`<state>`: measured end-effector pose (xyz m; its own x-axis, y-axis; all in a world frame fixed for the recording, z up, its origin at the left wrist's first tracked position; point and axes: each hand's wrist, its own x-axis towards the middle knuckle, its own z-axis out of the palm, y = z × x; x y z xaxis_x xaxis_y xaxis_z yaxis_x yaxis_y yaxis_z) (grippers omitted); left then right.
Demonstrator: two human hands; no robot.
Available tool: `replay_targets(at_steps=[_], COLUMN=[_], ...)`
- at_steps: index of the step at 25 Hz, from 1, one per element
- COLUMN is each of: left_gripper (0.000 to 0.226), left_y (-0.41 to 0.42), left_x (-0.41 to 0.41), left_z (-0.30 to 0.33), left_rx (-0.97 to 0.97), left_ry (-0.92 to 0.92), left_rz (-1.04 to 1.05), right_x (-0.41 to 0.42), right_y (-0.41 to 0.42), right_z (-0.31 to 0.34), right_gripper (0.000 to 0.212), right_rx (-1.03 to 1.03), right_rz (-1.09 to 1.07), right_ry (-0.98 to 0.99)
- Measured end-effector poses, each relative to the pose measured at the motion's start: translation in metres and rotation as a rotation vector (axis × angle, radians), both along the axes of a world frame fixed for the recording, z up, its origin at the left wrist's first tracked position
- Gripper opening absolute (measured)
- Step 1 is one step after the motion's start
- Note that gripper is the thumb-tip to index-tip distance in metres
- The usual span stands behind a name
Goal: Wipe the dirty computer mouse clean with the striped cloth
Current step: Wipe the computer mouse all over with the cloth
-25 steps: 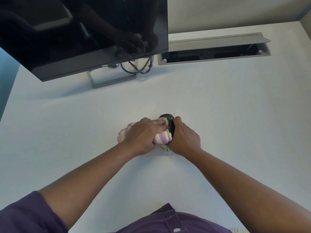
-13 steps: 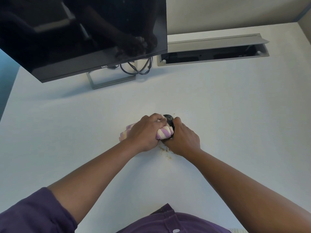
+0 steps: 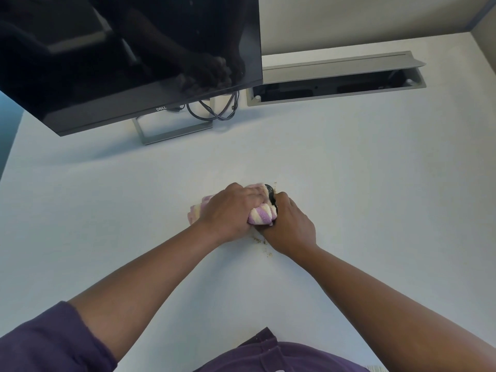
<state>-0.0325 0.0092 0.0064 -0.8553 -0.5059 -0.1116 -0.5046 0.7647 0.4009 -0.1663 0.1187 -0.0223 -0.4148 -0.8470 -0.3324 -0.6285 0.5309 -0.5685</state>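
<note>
A black computer mouse [image 3: 270, 191] sits mid-desk; only its far tip shows between my hands. My left hand [image 3: 230, 210] grips a bunched purple-and-cream striped cloth [image 3: 261, 214] and presses it onto the mouse's top. My right hand [image 3: 288, 224] clasps the mouse from the right side and holds it against the white desk [image 3: 349, 183]. Most of the mouse is hidden under the cloth and fingers. Brown crumbs [image 3: 261, 241] lie on the desk just in front of the hands.
A dark Dell monitor [image 3: 128, 57] on a grey stand [image 3: 174, 130] fills the far left, with cables [image 3: 214, 111] behind it. An open grey cable tray [image 3: 335, 87] is set into the desk at the far right. A wall runs behind.
My left hand has pushed the cloth forward over the mouse, so less of the black tip shows. The right hand has stayed in its grip.
</note>
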Motion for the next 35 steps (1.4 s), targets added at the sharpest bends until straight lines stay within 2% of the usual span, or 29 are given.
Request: replay_targets(at_steps=[4, 7, 10, 13, 15, 17, 20, 22, 25, 30, 35], left_gripper=[0.052, 0.055, 0.051, 0.048, 0.053, 0.050, 0.032, 0.033, 0.036, 0.034, 0.021], left_y=[-0.001, 0.004, -0.004, -0.013, -0.019, -0.022, -0.017, -0.014, -0.018, -0.026, -0.021], left_x=[-0.005, 0.002, -0.005, -0.019, -0.027, -0.030, -0.021, -0.015, -0.020, -0.040, -0.030], left_z=[0.005, 0.006, 0.010, 0.016, 0.016, 0.015, 0.012, 0.011, 0.010, 0.018, 0.016], left_rx=[0.025, -0.051, -0.036, 0.005, 0.050, 0.089, 0.103, 0.087, 0.076, 0.144, 0.176], left_ry=[-0.009, 0.015, -0.088, -0.202, -0.229, -0.247, -0.225, -0.193, -0.186, -0.276, -0.277], left_rz=[0.040, -0.090, -0.123, -0.054, 0.013, -0.011, -0.168, -0.216, -0.192, -0.042, -0.141], right_x=[0.001, -0.002, -0.001, 0.000, 0.001, -0.001, -0.003, -0.003, -0.002, -0.001, 0.000], right_y=[-0.001, -0.002, -0.002, -0.003, -0.004, -0.004, -0.003, -0.003, -0.003, -0.002, -0.001], right_z=[0.000, -0.002, -0.002, -0.001, 0.000, 0.001, 0.001, -0.001, 0.000, 0.003, 0.003], right_gripper=[0.049, 0.053, 0.052, 0.051, 0.052, 0.052, 0.052, 0.052, 0.051, 0.048, 0.044], right_rx=[0.002, 0.009, 0.012, 0.014, 0.023, 0.028, 0.034, 0.034, 0.034, 0.031, 0.036], right_rz=[-0.018, 0.000, -0.021, -0.059, -0.063, -0.066, -0.044, -0.036, -0.065, -0.091, -0.059], right_ry=[-0.012, -0.007, -0.016, -0.031, -0.028, -0.032, -0.039, -0.038, -0.049, -0.068, -0.022])
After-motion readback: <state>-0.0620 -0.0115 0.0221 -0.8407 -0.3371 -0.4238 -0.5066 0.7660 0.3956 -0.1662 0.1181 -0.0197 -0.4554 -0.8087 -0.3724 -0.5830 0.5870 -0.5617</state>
